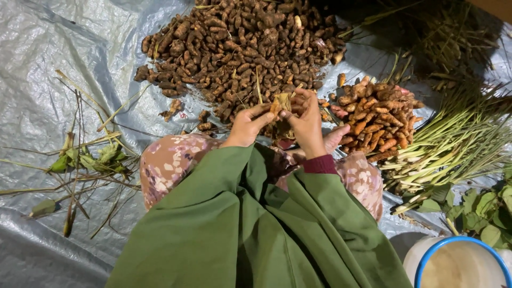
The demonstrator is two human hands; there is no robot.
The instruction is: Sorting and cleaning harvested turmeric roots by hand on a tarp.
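Head view, looking down: a seated person in a green cloth wrap (256, 229) and pink floral trousers (168, 162) was seen on a grey plastic tarp (48, 64). Both hands were raised together at frame centre, just above the knees. A small brownish root piece w/ dry yellow-brown husk (281, 101) was held between them; it was pinched by the left hand (248, 124) from the left side, fingers curled narrow round it, thumb on top. The right hand (308, 120) was closed on the same piece from the right, fingertips bent over its top, a dark red cuff (320, 164) showing at the wrist. Exact grip on the far side couldn't be told, as it was hidden by the fingers.

Directly behind the hands a large heap of dark brown unpeeled root pieces (240, 45) was spread on the tarp, touching the area of the held piece. To the right, near the right hand, a smaller pile of orange cleaned root pieces (376, 114) was noted, just beside a bundle of pale green cut stalks (453, 144). Loose dry stems and green leaves (88, 160) were scattered on the left, well apart from the hands. A white bucket w/ blue rim (456, 261) was seen at bottom right, w/ green leafy plants (488, 210) just above it.
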